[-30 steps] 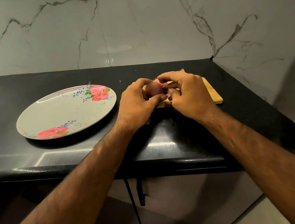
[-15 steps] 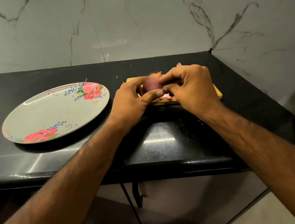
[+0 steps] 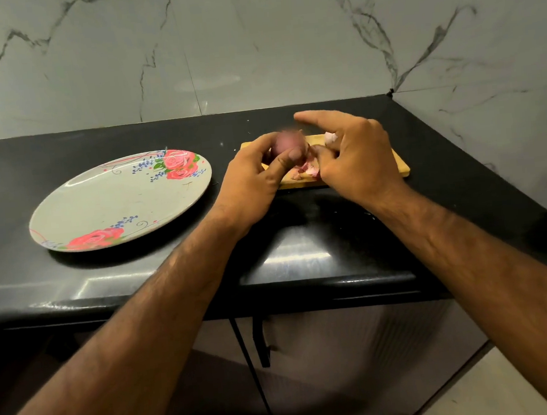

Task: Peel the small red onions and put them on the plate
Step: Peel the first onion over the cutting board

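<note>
Left hand (image 3: 250, 184) gripping onion (image 3: 288, 143), plate (image 3: 116, 204) nearby

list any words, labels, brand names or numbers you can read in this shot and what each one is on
There is no readable text here.
plate: only painted roses and blue sprigs, no lettering.
wooden board: plain, no print.
black counter and marble wall: veins and glare only.
onion, held in the left hand: motion-blurred, no sticker visible.
</note>
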